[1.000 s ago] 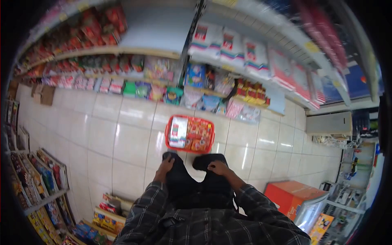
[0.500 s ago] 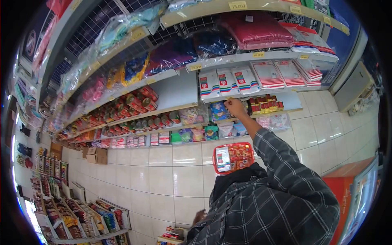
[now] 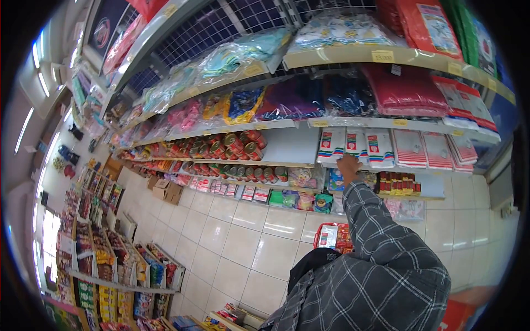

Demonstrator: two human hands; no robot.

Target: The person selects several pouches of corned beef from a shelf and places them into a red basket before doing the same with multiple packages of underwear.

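My right hand (image 3: 349,166) is raised to the front edge of a shelf, at the lower ends of white plastic-wrapped packets with red labels and coloured stripes. Its fingers look spread against the middle packet (image 3: 356,144); a similar packet (image 3: 331,144) lies to the left and another packet (image 3: 380,148) to the right. Whether the fingertips grip the plastic is hard to make out. Below the arm, a red basket (image 3: 316,238) on the floor holds a similar white packet and red packs, partly covered by my sleeve. My left hand is out of view.
Red-striped white packets (image 3: 408,148) lie farther right on the same shelf. Rows of cans (image 3: 237,146) stand to the left, with bagged cloth goods (image 3: 408,91) above. Cardboard boxes (image 3: 167,191) sit on the tiled floor (image 3: 237,237). A snack rack (image 3: 121,259) stands at lower left.
My right hand has moved from the shelf edge up to the striped packets, and its fingers have spread. The left hand has gone out of view. The camera view has shifted and tilted upward.
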